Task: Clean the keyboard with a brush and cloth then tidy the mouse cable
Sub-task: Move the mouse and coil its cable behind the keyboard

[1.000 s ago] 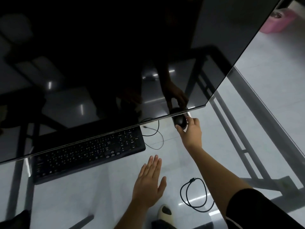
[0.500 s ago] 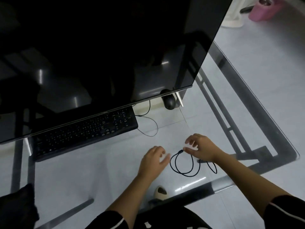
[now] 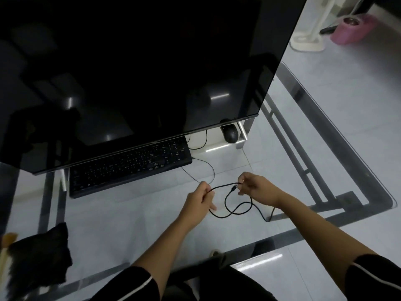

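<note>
Cable-tidying stage, judged from layout; keyboard (image 3: 130,168) lies on the glass counter (image 3: 108,224) under the dark monitor (image 3: 130,72), nobody touching it; black cloth (image 3: 41,255) and what looks like the brush (image 3: 5,255) sit aside at near left, so cleaning is probably finished, though cleanliness cannot be checked in this dim light. Mouse (image 3: 230,132) parked far right, beneath the monitor's corner. Left hand (image 3: 198,202) has fingers (image 3: 205,192) curled round a black cable (image 3: 223,185); right hand (image 3: 258,190) pinches the same cable next to its plug end, fingers clamped; a short span runs between the hands, slack looped on the counter just near of them. Cannot trace this cable to the mouse; a thinner lead also curls beside the keyboard. Remaining: gather loops into a coil, place it neatly.
</note>
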